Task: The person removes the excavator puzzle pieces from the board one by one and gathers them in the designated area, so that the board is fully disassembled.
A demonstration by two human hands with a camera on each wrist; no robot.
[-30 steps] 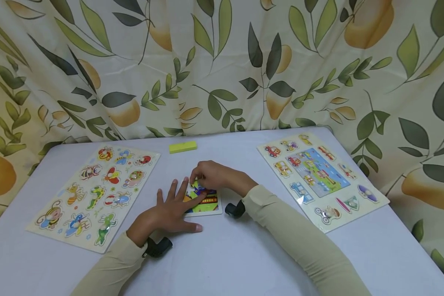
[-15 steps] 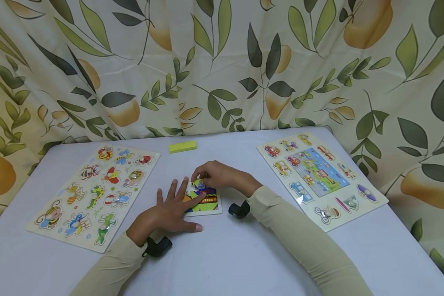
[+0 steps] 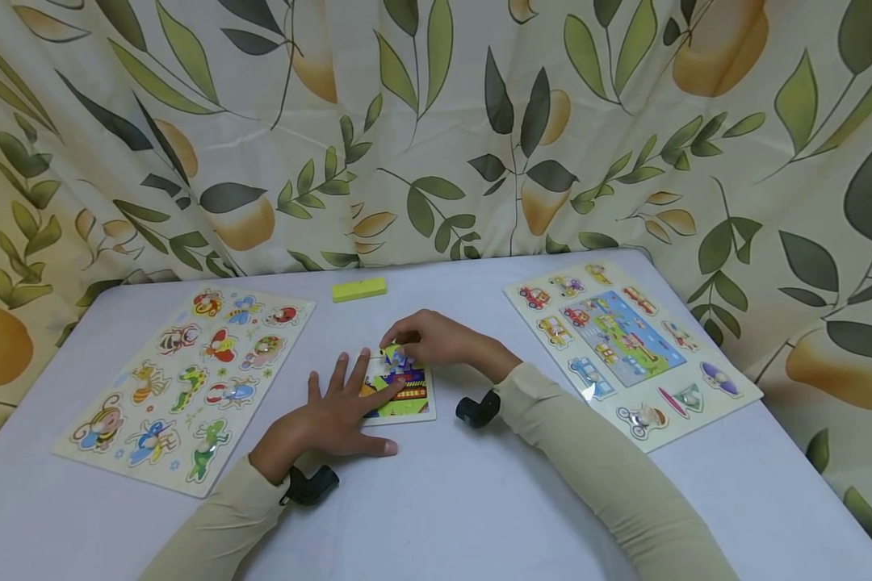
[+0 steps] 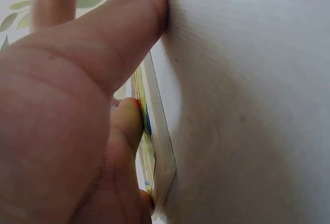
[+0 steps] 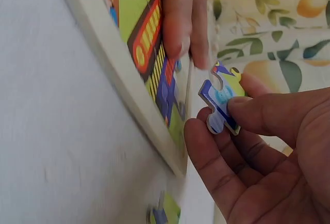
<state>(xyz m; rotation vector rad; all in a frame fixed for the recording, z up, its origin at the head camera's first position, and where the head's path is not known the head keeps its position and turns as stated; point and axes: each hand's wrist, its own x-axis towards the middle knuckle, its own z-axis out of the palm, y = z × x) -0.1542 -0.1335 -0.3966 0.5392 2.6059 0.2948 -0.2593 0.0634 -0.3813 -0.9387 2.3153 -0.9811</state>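
A small framed jigsaw puzzle (image 3: 410, 409) lies on the white table, printed in green, orange and blue. My left hand (image 3: 334, 421) is spread flat across its left side, fingers straight. In the left wrist view the pale board edge (image 4: 164, 152) shows beyond my thumb. My right hand (image 3: 439, 340) pinches a jigsaw piece (image 5: 223, 100) between thumb and fingers, just over the puzzle's far edge. The piece is blue, purple and yellow-green, tilted, with a knob and notches. A second jigsaw piece (image 5: 164, 213) lies on the table near the frame's corner in the right wrist view.
At the left lies an insect picture board (image 3: 189, 379); at the right, a vehicle picture board (image 3: 628, 355). A yellow-green block (image 3: 359, 290) rests near the table's far edge. Behind the table hangs a leaf-and-fruit patterned curtain (image 3: 436, 129).
My right hand has moved slightly right and away, raising the jigsaw piece from the puzzle's far left corner. A pale patch now shows there. My left hand has stayed in place.
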